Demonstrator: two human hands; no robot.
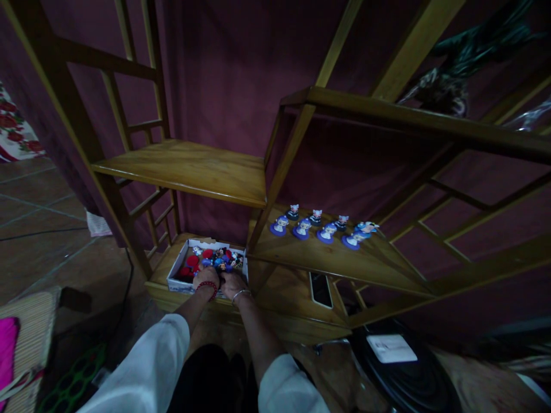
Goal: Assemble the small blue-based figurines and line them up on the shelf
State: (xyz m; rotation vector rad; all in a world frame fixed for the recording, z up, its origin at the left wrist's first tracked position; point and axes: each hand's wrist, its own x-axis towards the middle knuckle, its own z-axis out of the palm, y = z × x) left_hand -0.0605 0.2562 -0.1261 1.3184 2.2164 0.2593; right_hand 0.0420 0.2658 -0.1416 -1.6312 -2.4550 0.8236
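A white cardboard box (174, 275) full of small toy figurines (220, 261) stands on the low left shelf. Into its near side reach both my hands, side by side. My left hand (206, 277), with a red bead bracelet at the wrist, is bent down among the figurines. Close to its right is my right hand (233, 284), wearing a pale bracelet. The fingers of both are mostly hidden, so whether they grip anything does not show. Red round pieces (192, 263) lie in the box's left part, and blue, black and white ones crowd the middle and right.
Right of the box, a shelf (293, 252) bears two rows of figurines (327, 230) on purple and black bases. Below it lies a phone-like dark slab (321, 289). An upper wooden shelf (185, 166) overhangs the box. A black round-lidded object (404, 367) stands at lower right.
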